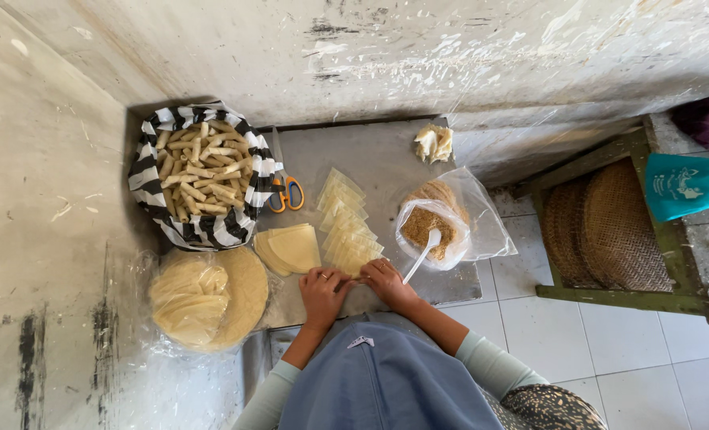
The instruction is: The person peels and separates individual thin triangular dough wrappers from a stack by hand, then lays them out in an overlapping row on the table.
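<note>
Head camera looks straight down on a low grey slab (370,155) set against a stained, whitewashed wall. At far left, one clear plastic bag (191,306) holds a stack of round, pale yellow wrappers; its film is crinkled and glossy. Above it stands one black-and-white striped bag (143,179), open at the top and filled with many thin, tan rolled sticks (203,171), too many to count. One pair of scissors (287,193) with orange and blue handles lies just beside the striped bag.

On the slab, one small pile of quarter-round wrapper pieces (291,248) lies fanned. Next to it runs a row of triangular wrapper pieces (346,223), overlapped like shingles; the exact count cannot be told.

Left hand (322,288) and right hand (384,280) sit close together at the near end of that row, fingers curled inward and pinched on one pale wrapper piece (353,269); how it is folded cannot be told.

To the right, one clear bag (434,227) holds coarse brown crumbly filling, with one white plastic spoon (422,253) resting in it. One crumpled pale lump (434,143) lies at the slab's far corner.

At far right, one green wooden rack (609,293) carries round woven trays (609,227) stood on edge; one teal bag (685,185) rests beside them. White tiles (577,342) cover the floor.
</note>
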